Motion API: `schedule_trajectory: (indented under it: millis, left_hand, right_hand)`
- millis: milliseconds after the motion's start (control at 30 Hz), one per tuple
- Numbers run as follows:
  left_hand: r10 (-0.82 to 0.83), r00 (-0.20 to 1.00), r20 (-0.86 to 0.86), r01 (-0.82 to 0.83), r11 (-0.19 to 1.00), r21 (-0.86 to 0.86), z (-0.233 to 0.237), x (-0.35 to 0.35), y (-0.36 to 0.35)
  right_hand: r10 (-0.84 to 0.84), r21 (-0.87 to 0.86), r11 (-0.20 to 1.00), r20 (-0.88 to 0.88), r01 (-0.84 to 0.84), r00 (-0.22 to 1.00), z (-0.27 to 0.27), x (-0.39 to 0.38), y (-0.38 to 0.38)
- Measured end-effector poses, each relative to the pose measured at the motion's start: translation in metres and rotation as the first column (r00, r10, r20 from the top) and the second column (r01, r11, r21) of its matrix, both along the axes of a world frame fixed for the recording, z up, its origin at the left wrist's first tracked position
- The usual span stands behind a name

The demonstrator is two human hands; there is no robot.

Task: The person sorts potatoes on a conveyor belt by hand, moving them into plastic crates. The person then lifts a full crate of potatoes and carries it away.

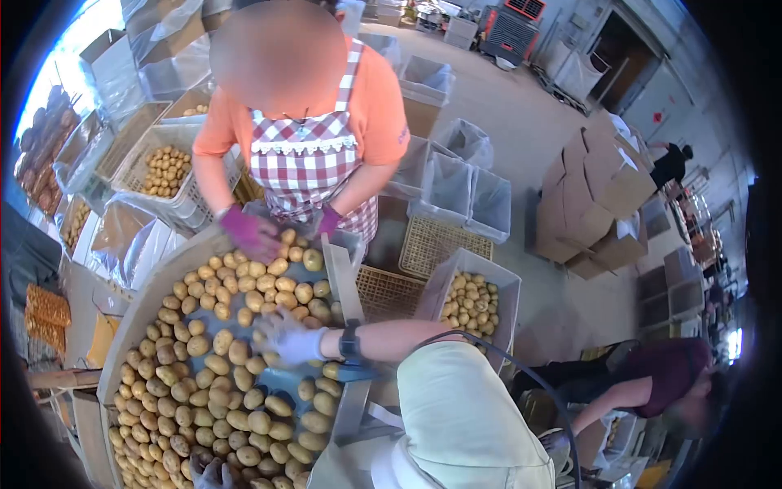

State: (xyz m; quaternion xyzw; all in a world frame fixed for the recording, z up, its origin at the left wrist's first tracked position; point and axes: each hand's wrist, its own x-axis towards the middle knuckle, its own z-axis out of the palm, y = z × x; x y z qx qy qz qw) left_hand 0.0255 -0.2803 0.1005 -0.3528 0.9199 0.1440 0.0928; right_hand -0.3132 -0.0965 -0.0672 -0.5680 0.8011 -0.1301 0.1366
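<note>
Many potatoes [220, 399] lie across a blue-bottomed sorting table [126, 342] with a pale raised rim. My right hand [285, 336], in a light glove with a dark watch at the wrist, is over the potatoes in the middle, its fingers spread and partly blurred. At the bottom edge my left hand [213, 473], in a grey glove, rests against potatoes at the near side; its fingers are only partly visible, and whether it holds one is unclear. Across the table, a co-worker's purple-gloved hands [252, 232] are at the far edge by the potatoes.
A co-worker in a checked apron [305, 155] stands opposite. To the right are a crate of potatoes [471, 303], lined bins [448, 183] and stacked cartons [595, 191]. Another person [668, 367] bends at the lower right. A white basket [167, 175] holds potatoes at the left.
</note>
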Motion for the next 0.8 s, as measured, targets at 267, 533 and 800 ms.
schedule_trajectory:
  millis: [267, 533, 800]
  left_hand:
    - [-0.068, 0.942, -0.328, 0.026, 0.991, -0.130, -0.054, 0.037, -0.017]
    - [0.000, 0.960, -0.280, -0.025, 0.996, -0.085, -0.026, 0.017, 0.015]
    - [0.120, 0.951, -0.286, -0.151, 0.984, -0.092, -0.031, 0.026, 0.020]
  right_hand:
    - [0.308, 0.167, 0.935, 0.048, -0.312, 0.950, 0.067, 0.010, -0.043]
    - [0.643, -0.227, 0.750, 0.030, -0.621, 0.765, 0.011, 0.075, -0.037]
    - [0.191, -0.228, 0.942, -0.235, -0.245, 0.953, 0.044, -0.010, -0.014]
